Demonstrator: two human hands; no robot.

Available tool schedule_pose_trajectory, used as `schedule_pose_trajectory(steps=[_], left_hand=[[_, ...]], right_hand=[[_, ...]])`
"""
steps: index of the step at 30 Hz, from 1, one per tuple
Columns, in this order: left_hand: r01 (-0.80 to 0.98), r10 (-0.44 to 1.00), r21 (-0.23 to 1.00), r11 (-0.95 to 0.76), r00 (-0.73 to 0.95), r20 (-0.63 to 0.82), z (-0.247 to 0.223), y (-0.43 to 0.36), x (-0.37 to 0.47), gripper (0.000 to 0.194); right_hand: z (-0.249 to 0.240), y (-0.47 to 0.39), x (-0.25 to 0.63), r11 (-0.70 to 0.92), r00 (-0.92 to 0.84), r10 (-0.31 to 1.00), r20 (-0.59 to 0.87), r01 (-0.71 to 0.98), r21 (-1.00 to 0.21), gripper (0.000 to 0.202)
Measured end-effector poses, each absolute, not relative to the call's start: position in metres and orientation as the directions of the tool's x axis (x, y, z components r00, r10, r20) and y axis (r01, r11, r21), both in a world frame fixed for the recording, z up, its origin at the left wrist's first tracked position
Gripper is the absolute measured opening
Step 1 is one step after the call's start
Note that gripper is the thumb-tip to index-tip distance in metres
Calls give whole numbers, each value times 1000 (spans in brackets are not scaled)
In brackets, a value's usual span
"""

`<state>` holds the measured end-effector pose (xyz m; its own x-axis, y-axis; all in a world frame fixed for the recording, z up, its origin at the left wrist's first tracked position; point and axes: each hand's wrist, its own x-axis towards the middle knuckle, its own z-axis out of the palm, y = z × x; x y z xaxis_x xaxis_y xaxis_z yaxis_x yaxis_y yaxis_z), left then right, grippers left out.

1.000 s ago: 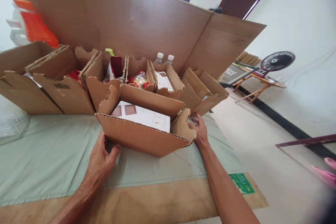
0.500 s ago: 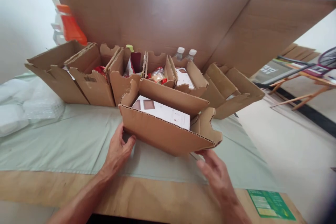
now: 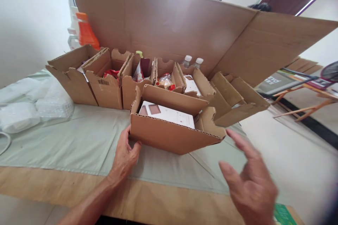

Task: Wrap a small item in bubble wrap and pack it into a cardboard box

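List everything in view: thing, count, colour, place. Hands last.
front box: one, brown, on the cloth, nearest the hands
white carton: one, inside the front box
row of boxes: several, brown, behind it
cardboard sheet: one, brown, upright at the back
bottles: two, white caps, behind the row
orange bottle: one, back left
cloth: one, pale green, over the table
plastic wrap: clear, left
left hand: touching the front box's left corner
right hand: open, in the air, off the box
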<state>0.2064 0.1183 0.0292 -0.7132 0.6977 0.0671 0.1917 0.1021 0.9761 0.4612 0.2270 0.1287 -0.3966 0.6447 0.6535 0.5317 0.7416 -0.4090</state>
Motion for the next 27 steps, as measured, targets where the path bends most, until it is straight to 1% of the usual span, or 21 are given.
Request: schedule_pose_trajectory(steps=[1,2,3,4,6,8,10,13,15,18,20,21,22,23,24,25,26,27], left_hand=[[192,702,976,104,-709,65,29,118,207,47],[191,703,977,98,-708,68,29,118,207,48],[189,702,978,89,-708,73,29,118,207,48],[187,701,979,82,-709,77,29,119,207,49],[190,699,979,68,-709,89,28,119,206,50],[204,698,978,49,-707,113,27,119,206,52],[230,698,973,27,-701,146,25,120,206,55],[262,691,965,27,-702,172,24,121,205,59],[262,687,964,38,-707,166,24,120,204,62],[248,694,968,35,-703,155,25,120,204,62],[232,692,972,21,-706,153,24,120,204,62],[223,687,975,17,-711,150,24,120,204,63],[214,674,977,17,-724,147,24,120,204,64],[207,654,978,20,-743,144,24,120,204,64],[204,632,979,25,-762,143,24,119,204,64],[207,618,978,28,-772,146,25,118,204,64],[214,607,976,33,-780,151,26,117,203,63],[226,600,973,38,-784,158,28,116,203,61]], right_hand=[[147,227,459,797,-470,568,676,520,-308,58],[163,229,454,835,-549,505,666,505,-218,59],[176,232,448,858,-624,466,628,491,-149,61],[187,236,441,868,-685,454,570,486,-107,65],[197,248,427,856,-753,486,443,512,-70,78],[199,262,417,830,-769,536,348,555,-53,90],[198,274,412,830,-790,550,270,554,-69,93],[201,286,411,860,-845,506,174,481,-167,86],[204,288,413,858,-854,498,152,460,-227,85],[204,279,421,844,-831,518,206,457,-279,81],[197,268,429,834,-776,543,322,454,-312,75],[190,261,434,818,-711,573,408,467,-336,70],[181,255,438,783,-606,622,495,493,-381,65],[169,249,442,726,-464,683,564,517,-454,60],[155,244,445,652,-312,747,587,518,-554,54],[137,240,446,581,-225,804,550,492,-648,51],[118,238,446,501,-185,862,472,450,-739,49],[97,236,444,396,-177,918,354,402,-826,48]])
